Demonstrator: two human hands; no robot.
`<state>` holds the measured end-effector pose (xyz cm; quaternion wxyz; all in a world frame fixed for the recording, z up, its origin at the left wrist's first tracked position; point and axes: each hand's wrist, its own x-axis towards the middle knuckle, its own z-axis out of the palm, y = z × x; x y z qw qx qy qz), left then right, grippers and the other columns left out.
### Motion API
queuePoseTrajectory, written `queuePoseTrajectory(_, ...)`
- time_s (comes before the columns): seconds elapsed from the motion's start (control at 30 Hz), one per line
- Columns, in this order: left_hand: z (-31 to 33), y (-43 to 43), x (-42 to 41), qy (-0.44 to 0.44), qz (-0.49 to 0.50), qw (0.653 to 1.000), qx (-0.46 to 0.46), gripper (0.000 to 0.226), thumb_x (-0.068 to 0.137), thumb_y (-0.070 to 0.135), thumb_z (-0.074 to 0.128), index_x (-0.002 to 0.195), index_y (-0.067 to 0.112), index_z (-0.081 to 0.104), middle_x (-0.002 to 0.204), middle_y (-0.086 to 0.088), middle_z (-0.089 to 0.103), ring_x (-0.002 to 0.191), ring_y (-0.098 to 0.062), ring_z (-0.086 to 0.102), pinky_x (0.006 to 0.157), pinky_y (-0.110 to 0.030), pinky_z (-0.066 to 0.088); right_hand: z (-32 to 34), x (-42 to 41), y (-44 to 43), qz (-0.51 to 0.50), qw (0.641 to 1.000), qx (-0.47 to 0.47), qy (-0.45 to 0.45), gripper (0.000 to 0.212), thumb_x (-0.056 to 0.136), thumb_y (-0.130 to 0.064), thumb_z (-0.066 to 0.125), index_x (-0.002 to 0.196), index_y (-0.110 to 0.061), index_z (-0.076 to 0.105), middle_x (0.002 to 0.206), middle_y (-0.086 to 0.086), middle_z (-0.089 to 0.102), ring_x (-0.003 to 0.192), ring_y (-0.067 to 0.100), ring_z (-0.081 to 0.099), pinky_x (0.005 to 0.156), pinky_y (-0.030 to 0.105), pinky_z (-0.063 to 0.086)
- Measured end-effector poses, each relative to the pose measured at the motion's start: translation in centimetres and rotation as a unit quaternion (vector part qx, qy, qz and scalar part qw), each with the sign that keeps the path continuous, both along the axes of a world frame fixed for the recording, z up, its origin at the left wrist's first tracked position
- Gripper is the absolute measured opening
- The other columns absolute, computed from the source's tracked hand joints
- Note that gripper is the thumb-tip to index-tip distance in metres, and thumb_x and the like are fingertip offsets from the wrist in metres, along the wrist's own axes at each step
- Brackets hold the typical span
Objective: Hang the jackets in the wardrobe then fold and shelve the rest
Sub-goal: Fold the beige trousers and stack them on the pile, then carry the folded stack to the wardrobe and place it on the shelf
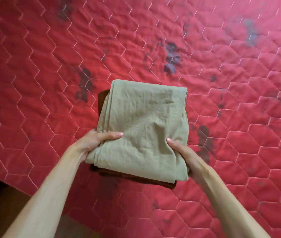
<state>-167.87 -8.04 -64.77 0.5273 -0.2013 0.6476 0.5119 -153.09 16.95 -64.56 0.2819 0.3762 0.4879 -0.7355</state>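
The folded khaki garment (141,124), stacked on a brown one (102,100), is clamped at its near corners by the left hand (95,143) and right hand (186,153); its long axis runs toward twelve o'clock over the red quilt (50,66).

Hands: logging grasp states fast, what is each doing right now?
Left hand: closed on the folded beige garment, thumb on top.
Right hand: closed on the same garment's other side.

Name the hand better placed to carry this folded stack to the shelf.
Neither alone: left hand and right hand grip opposite near corners of the beige folded garment atop the brown folded garment, so both should lift together.
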Motion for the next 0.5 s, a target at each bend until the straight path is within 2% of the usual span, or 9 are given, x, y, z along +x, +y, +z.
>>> queuePoseTrajectory(0.07,3.9,-0.1,-0.3,0.02,0.002,1.0,0.017,0.047,0.074,0.017,0.082,0.117,0.003,0.068,0.105,-0.013,0.077,0.097,-0.026,0.075,0.084,-0.036,0.058,3.9,0.1,-0.1,-0.002,1.0,0.009,0.03,0.067,0.074,-0.053,0.072,0.126,-0.012,0.063,0.116,0.005,0.074,0.109,0.021,0.07,0.083,0.026,0.055)
queuePoseTrajectory(0.13,8.4,-0.4,-0.2,0.04,0.008,0.999,0.028,0.046,0.075,0.018,0.082,0.116,0.003,0.069,0.107,-0.015,0.077,0.1,-0.028,0.075,0.09,-0.039,0.056,8.1,0.1,-0.4,-0.007,0.998,0.018,0.063,0.091,0.056,-0.066,0.083,0.127,-0.013,0.061,0.117,0.006,0.074,0.108,0.02,0.07,0.079,0.024,0.057)
queuePoseTrajectory(0.2,13.0,-1.0,0.2,0.053,0.022,0.998,0.039,0.048,0.073,0.02,0.083,0.115,0.001,0.07,0.11,-0.016,0.076,0.102,-0.031,0.074,0.095,-0.044,0.054,12.6,0.1,-0.5,-0.013,0.994,0.023,0.102,0.102,0.044,-0.072,0.085,0.127,-0.017,0.06,0.118,0.005,0.073,0.108,0.021,0.07,0.079,0.025,0.058)
queuePoseTrajectory(0.3,20.3,-2.3,2.0,0.073,0.063,0.993,0.062,0.048,0.075,0.018,0.08,0.118,0.0,0.069,0.114,-0.018,0.074,0.105,-0.033,0.072,0.097,-0.047,0.053,19.7,0.0,-0.9,0.014,0.988,0.038,0.151,0.103,0.045,-0.066,0.088,0.131,-0.017,0.058,0.122,0.006,0.071,0.111,0.025,0.069,0.087,0.035,0.058)
queuePoseTrajectory(0.37,25.4,-3.1,3.6,0.093,0.089,0.989,0.074,0.043,0.08,0.016,0.076,0.119,0.001,0.068,0.114,-0.018,0.074,0.104,-0.033,0.073,0.09,-0.045,0.059,24.0,0.4,-1.4,0.027,0.983,0.053,0.174,0.104,0.043,-0.06,0.091,0.131,-0.017,0.057,0.12,0.006,0.072,0.11,0.026,0.069,0.091,0.043,0.055)
queuePoseTrajectory(0.43,30.1,-3.9,5.4,0.119,0.116,0.982,0.085,0.041,0.081,0.016,0.076,0.118,0.003,0.068,0.111,-0.017,0.075,0.101,-0.033,0.074,0.083,-0.043,0.062,27.9,1.0,-1.8,0.025,0.977,0.062,0.202,0.099,0.044,-0.054,0.093,0.129,-0.017,0.059,0.117,0.006,0.073,0.107,0.027,0.071,0.089,0.043,0.055)
queuePoseTrajectory(0.5,34.3,-4.8,7.5,0.15,0.133,0.975,0.091,0.053,0.076,0.025,0.086,0.122,0.005,0.067,0.113,-0.017,0.075,0.103,-0.034,0.073,0.089,-0.046,0.059,31.8,1.8,-2.3,0.023,0.97,0.064,0.235,0.085,0.051,-0.045,0.09,0.126,-0.016,0.061,0.114,0.006,0.074,0.103,0.027,0.072,0.083,0.039,0.058)
